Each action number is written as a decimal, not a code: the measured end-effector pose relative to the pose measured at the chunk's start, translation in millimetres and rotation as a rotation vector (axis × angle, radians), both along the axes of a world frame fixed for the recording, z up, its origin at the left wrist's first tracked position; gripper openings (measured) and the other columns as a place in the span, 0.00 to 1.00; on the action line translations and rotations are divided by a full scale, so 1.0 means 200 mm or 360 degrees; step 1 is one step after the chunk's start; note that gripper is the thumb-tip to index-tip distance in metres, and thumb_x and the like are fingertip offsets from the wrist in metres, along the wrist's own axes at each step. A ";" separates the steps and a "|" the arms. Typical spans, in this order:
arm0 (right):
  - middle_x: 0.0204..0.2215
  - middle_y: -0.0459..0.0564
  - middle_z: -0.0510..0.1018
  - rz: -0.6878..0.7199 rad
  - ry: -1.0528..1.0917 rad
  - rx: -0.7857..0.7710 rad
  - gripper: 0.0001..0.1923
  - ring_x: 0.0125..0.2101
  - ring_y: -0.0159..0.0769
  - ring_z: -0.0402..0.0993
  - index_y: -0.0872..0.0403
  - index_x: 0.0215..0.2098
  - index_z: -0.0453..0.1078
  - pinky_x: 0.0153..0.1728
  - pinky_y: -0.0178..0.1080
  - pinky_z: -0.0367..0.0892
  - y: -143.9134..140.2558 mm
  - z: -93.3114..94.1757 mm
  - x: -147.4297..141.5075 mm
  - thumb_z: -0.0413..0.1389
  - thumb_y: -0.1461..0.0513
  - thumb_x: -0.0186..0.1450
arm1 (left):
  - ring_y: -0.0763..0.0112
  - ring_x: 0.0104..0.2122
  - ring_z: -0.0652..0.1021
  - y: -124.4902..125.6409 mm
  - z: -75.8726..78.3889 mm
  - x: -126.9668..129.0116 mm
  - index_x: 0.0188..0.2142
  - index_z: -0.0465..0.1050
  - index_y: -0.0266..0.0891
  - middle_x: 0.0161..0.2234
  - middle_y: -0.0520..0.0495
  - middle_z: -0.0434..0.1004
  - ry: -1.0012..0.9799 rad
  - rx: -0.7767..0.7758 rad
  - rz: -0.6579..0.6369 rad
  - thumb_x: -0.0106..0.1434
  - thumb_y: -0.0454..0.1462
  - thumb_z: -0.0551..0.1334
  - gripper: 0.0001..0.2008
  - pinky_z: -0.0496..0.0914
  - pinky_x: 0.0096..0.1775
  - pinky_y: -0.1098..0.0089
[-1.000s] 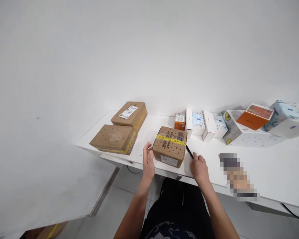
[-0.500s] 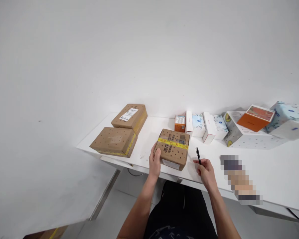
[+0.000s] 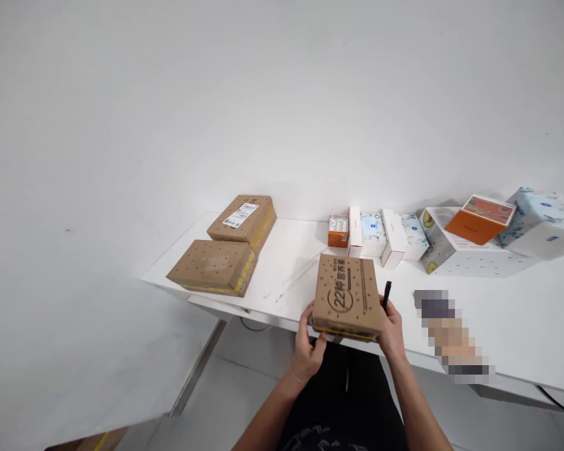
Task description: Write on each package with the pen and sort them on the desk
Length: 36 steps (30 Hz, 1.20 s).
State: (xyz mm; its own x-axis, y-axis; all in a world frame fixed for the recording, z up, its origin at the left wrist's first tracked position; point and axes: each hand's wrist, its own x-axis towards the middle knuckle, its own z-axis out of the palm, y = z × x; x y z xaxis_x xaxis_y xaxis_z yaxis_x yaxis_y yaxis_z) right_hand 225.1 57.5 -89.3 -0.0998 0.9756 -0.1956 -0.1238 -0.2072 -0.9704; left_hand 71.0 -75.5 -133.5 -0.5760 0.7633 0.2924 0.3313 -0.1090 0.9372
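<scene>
Between my two hands is a brown cardboard box [image 3: 348, 291], its broad printed face with a large "22" turned up toward me. Yellow tape runs along its near side. My left hand [image 3: 309, 347] grips the lower left corner, thumb in front. At the right side, my right hand [image 3: 391, 329] is closed against the box and also keeps hold of a black pen [image 3: 386, 294], which points up. The box is held at the table's front edge; its underside and some of my right fingers are hidden.
Two taped cardboard boxes, one labelled [image 3: 242, 216] and one plain [image 3: 211, 266], lie at the left on the white table [image 3: 291, 250]. Along the wall stand a small orange box [image 3: 338, 230], several white and blue cartons [image 3: 373, 233] and an orange-sided box [image 3: 482, 219]. A blurred-out patch lies at right.
The cardboard box has been turned over, from its taped face to the "22" face, and moved right and nearer. My right hand has come onto it, the pen still in its fingers.
</scene>
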 end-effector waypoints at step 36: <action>0.15 0.42 0.67 -0.0695 0.0698 0.0076 0.16 0.17 0.28 0.63 0.55 0.25 0.69 0.21 0.34 0.63 0.06 0.36 0.16 0.48 0.53 0.62 | 0.56 0.49 0.71 0.18 0.54 0.13 0.44 0.74 0.43 0.45 0.44 0.76 0.1345 0.0244 0.0090 0.57 0.33 0.61 0.14 0.66 0.51 0.53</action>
State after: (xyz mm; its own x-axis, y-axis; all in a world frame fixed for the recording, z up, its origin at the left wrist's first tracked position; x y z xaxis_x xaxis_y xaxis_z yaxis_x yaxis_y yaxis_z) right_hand 256.2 69.0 -18.0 0.2494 0.9511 -0.1822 -0.5768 -0.0052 -0.8169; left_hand 98.0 -40.1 -25.0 -0.1546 0.6571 0.7377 0.9199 -0.1766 0.3501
